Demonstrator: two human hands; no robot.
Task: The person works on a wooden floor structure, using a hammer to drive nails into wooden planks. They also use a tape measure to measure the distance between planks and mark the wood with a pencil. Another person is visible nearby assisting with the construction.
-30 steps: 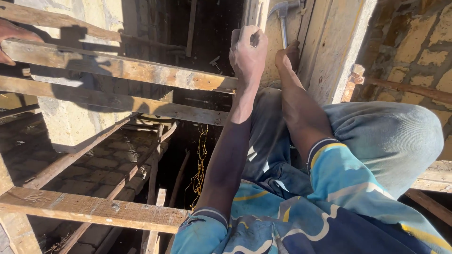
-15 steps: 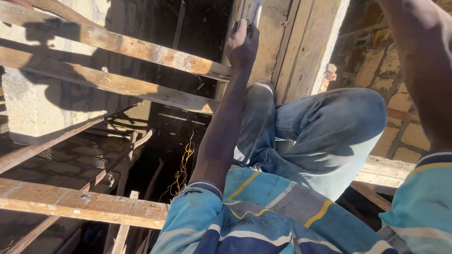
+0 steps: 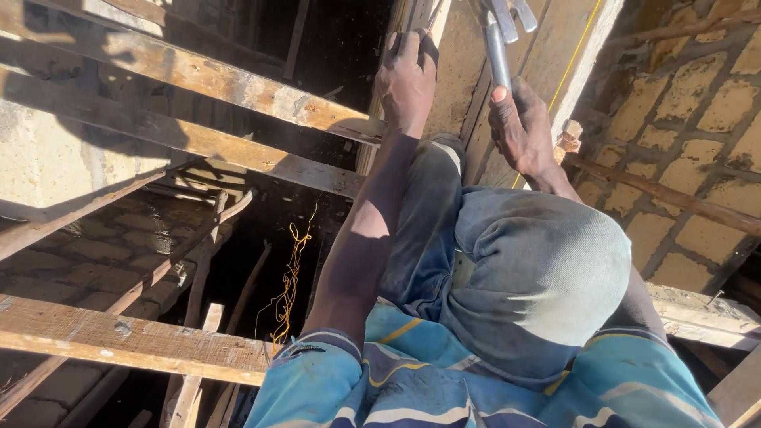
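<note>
Head view, looking down from a timber scaffold.

Right hand [image 3: 523, 131]: fingers closed around the metal handle of a claw hammer [image 3: 498, 40]; thumb laid along the shaft. Hammer upright at the top edge of the view, head partly cut off by the frame, just in front of an upright formwork board [image 3: 547, 71].

Left hand [image 3: 406, 79]: raised, arm stretched out, fingers curled together against the upper edge of a vertical board [image 3: 456, 71]; whether anything small is pinched in them cannot be told.

Yellow string line [image 3: 567, 67]: running slantwise down the formwork board, just beside the right hand.

Small wooden block [image 3: 567, 136]: fixed to the board edge, just right of the right wrist.

Bent knee in dusty blue jeans [image 3: 547, 269]: centre, below both hands. Blue patterned sleeves at the bottom edge.

Horizontal wooden beams [image 3: 198, 75]: two crossing left to centre, a third [image 3: 127, 341] lower left.

Tangle of yellow cord [image 3: 289, 277]: hanging in the dark shaft below.

Stone-block wall [image 3: 697, 111]: right, sunlit.
</note>
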